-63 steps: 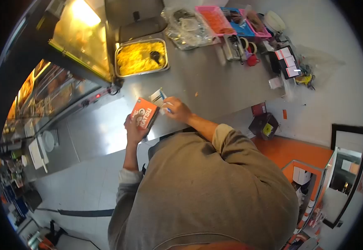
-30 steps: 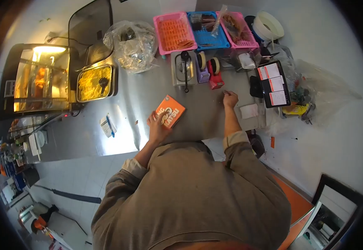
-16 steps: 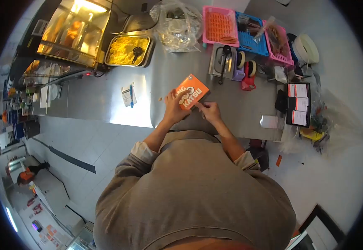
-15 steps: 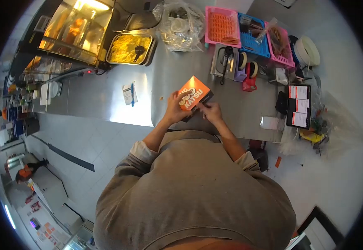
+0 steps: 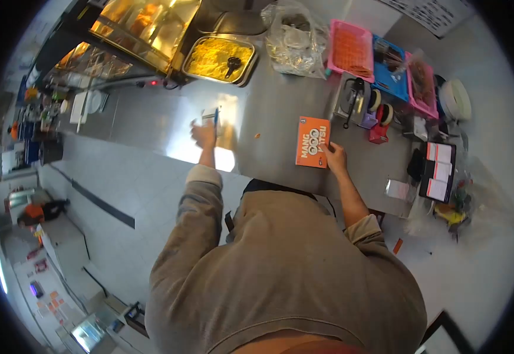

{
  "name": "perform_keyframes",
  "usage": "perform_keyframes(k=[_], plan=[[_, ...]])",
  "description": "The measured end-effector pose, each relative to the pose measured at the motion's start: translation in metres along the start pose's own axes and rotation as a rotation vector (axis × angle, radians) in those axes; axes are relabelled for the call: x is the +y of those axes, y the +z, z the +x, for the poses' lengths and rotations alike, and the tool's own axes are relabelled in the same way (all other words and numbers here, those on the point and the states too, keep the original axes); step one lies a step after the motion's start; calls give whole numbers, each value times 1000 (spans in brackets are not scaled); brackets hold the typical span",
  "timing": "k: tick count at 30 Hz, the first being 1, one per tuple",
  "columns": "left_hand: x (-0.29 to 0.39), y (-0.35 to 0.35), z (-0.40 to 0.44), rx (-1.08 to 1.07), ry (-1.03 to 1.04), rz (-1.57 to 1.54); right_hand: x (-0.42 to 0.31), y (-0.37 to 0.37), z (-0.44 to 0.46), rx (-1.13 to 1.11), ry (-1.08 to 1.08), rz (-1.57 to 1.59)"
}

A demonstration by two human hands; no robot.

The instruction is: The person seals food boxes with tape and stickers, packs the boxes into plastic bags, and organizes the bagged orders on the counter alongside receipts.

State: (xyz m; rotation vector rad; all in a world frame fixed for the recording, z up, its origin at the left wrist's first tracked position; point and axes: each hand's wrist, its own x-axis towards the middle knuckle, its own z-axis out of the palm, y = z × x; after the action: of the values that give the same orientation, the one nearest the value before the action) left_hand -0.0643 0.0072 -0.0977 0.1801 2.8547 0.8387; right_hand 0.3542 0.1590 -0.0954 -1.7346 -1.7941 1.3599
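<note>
An orange box [image 5: 312, 141] printed with "MANG" and "KATSU" sits on the steel counter, its printed face up. My right hand [image 5: 336, 158] grips the box's right edge, with fingers over its top. To the left, my left hand [image 5: 204, 135] reaches over the counter, fingers spread and nothing visible in them. Just beyond those fingers lie a blue pen [image 5: 216, 116] and a paper slip [image 5: 208, 114], which the hand partly covers.
A metal tray of yellow food [image 5: 214, 58] with a black scoop stands at the back beside a lit food warmer [image 5: 145, 29]. A plastic bag [image 5: 295, 44], pink basket [image 5: 351, 50], blue basket [image 5: 391, 71] and red tape dispenser [image 5: 379, 133] line the back right.
My left hand has left the box and moved left to the pen and slip. The box now lies flatter, turned upright in view, with my right hand at its right edge. The view has shifted.
</note>
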Motion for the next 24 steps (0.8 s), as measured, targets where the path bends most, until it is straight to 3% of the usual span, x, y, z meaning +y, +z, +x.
perform_keyframes(k=[1, 2, 4, 6, 8, 10, 11, 12, 13, 14, 15, 16, 18, 19, 22, 24], plan=[[-12, 4, 25, -22, -157, 65, 3, -11, -4, 136, -52, -48], [-42, 22, 61, -117, -177, 30, 10, -27, -11, 290, -91, -104], [-51, 27, 77, -103, -127, 33, 31, -60, -4, 640, -169, 23], [-53, 21, 87, -189, 78, -113, 48, -100, 18, 834, -207, 61], [7, -25, 42, 43, 344, -15, 66, -131, 51, 990, -322, -178], [54, -50, -2, 49, 719, -303, 107, -160, 101, 760, -125, -296], [71, -47, -30, -111, 667, -577, 117, -167, 117, 640, -35, -351], [84, -39, -62, -265, 596, -846, 106, -172, 114, 531, 146, -35], [91, -26, -89, -207, 806, -777, 85, -178, 108, 405, 323, 273], [95, -13, -122, -434, 665, -736, 70, -178, 105, 264, 501, 575], [99, -1, -154, -638, 515, -660, 72, -178, 103, 236, 442, 683], [111, 4, -194, -740, 504, -729, 89, -183, 107, 206, 381, 795], [93, 58, -223, -757, 625, -525, 100, -183, 96, 152, 229, 970], [94, 60, -234, -855, 519, -442, 100, -184, 87, 126, 132, 1027], [85, 62, -240, -671, 792, -154, 114, -177, 73, 150, 46, 945], [94, 49, -239, -725, 763, -18, 147, -166, 85, 510, -45, 19]])
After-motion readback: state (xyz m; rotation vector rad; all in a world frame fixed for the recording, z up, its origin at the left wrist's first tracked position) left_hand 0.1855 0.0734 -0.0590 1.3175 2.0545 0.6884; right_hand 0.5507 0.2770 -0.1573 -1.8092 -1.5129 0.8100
